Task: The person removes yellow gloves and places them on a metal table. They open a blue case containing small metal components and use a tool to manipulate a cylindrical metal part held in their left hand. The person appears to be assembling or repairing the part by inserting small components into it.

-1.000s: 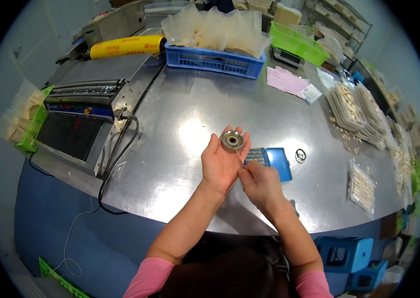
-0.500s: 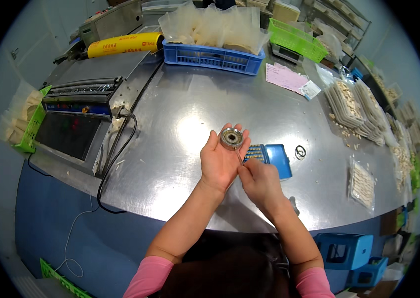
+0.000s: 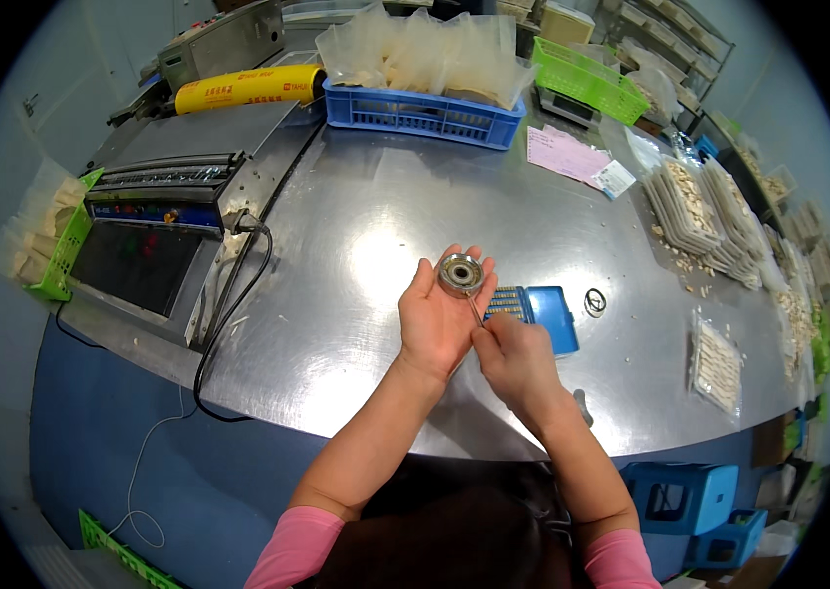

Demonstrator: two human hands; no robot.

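Observation:
My left hand point(image 3: 427, 322) is palm up near the middle of the steel table. A round metal wheel point(image 3: 460, 275) with a dark centre lies on its fingers. My right hand point(image 3: 515, 361) is closed round a thin metal rod tool point(image 3: 477, 312), its tip at the near rim of the wheel. The tool's handle end is hidden in my fist. Beside my hands, an opened blue case point(image 3: 554, 319) holds rows of small brass-coloured pieces, partly covered by my right hand. A dark ring-shaped part point(image 3: 594, 301) lies right of the case.
A sealing machine point(image 3: 155, 221) with a black cable stands at left. Behind are a yellow film roll point(image 3: 248, 90) and a blue crate point(image 3: 420, 116) of bags. Pink paper point(image 3: 562, 153), stacked trays point(image 3: 682, 206) and a sealed pack point(image 3: 714, 365) lie at right. Blue stools point(image 3: 685, 491) stand below.
Almost nothing differs. The rod tool shows a little more clearly against the wheel's rim; both hands keep nearly the same place.

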